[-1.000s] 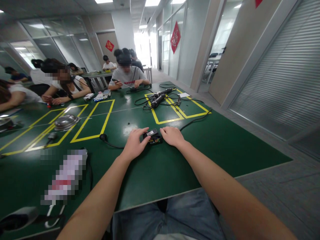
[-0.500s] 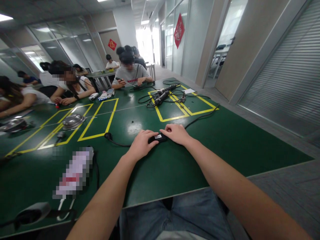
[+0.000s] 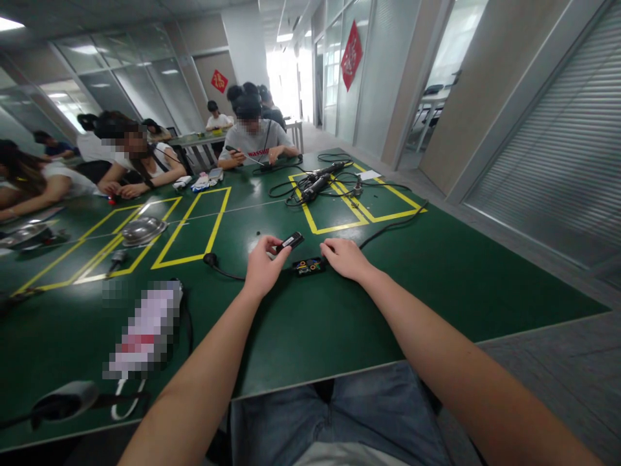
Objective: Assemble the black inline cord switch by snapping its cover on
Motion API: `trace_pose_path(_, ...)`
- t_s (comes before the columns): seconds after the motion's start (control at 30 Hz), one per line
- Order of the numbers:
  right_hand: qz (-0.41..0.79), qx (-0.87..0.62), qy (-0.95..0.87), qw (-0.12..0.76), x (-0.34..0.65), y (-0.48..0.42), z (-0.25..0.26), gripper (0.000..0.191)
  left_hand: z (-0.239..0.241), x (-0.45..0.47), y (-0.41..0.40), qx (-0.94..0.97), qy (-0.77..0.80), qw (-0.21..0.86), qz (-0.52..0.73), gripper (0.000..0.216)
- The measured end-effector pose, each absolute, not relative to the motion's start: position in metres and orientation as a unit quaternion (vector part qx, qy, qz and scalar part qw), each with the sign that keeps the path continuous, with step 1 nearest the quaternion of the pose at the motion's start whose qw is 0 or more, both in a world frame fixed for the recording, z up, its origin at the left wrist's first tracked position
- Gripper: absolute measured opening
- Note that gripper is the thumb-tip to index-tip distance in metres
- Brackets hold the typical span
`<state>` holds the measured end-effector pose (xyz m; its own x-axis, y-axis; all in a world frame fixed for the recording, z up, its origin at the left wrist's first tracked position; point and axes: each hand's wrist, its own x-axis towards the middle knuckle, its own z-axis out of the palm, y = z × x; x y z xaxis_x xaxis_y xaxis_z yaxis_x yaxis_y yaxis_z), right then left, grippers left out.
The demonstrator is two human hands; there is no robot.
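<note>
Between thumb and fingers, my left hand holds a black cover with a white label, tilted above the table. Below and to its right lies the opened black adapter case, its coloured wiring and round parts exposed. Curled at the right end of this case is my right hand, its fingertips against the case or the cord there. A power cord with a black plug runs out to the left, and a second cord leads off to the upper right.
On the green table, black electric screwdrivers with tangled cords lie at the far side. Metal domes sit to the left, near a blurred pouch. Several people work around the table, one person directly across.
My left hand has lifted the labelled cover off the case and moved it up and left, exposing the wiring inside. My right hand has stayed at the right end.
</note>
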<state>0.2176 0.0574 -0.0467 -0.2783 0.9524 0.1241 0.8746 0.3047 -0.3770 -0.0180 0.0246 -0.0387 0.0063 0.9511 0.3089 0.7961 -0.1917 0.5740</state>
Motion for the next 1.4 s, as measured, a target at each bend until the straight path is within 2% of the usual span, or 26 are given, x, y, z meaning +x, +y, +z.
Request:
trace_pose_path(0.1, 0.098, -0.588, -0.787, 0.16, 0.218, 0.056, -0.047, 0.032, -0.039, -0.026, 0.028, 0.689, 0.65, 0.097, 0.306, 0.01)
trace_pose_path(0.2, 0.074, -0.604, -0.777, 0.16, 0.219, 0.053, -0.046, 0.044, -0.038, -0.028, 0.028, 0.703, 0.653, 0.087, 0.267, 0.009)
trace_pose_path(0.3, 0.058, -0.615, -0.771, 0.157, 0.22, 0.05, -0.044, 0.047, -0.032, -0.025, 0.023, 0.721, 0.646, 0.062, 0.241, 0.006)
trace_pose_path(0.47, 0.045, -0.612, -0.776, 0.145, 0.219, 0.047, -0.043, 0.047, -0.019, -0.018, 0.014, 0.755, 0.633, 0.049, 0.164, 0.037)
trace_pose_path(0.53, 0.043, -0.61, -0.779, 0.14, 0.218, 0.047, -0.043, 0.047, -0.016, -0.015, 0.011, 0.773, 0.621, 0.061, 0.119, 0.043)
trace_pose_path(0.8, 0.045, -0.627, -0.764, 0.144, 0.215, 0.044, -0.039, 0.053, -0.014, -0.007, 0.005, 0.765, 0.641, 0.046, 0.044, 0.045)
trace_pose_path(0.93, 0.048, -0.639, -0.752, 0.157, 0.215, 0.044, -0.04, 0.056, -0.011, -0.006, 0.004, 0.752, 0.657, 0.042, 0.038, 0.049)
trace_pose_path(1.17, 0.057, -0.641, -0.747, 0.168, 0.213, 0.044, -0.042, 0.049, -0.007, -0.003, 0.002, 0.745, 0.666, 0.031, 0.025, 0.049)
trace_pose_path(1.4, 0.057, -0.64, -0.745, 0.181, 0.214, 0.045, -0.041, 0.051, -0.007, -0.005, 0.004, 0.74, 0.67, 0.035, 0.04, 0.051)
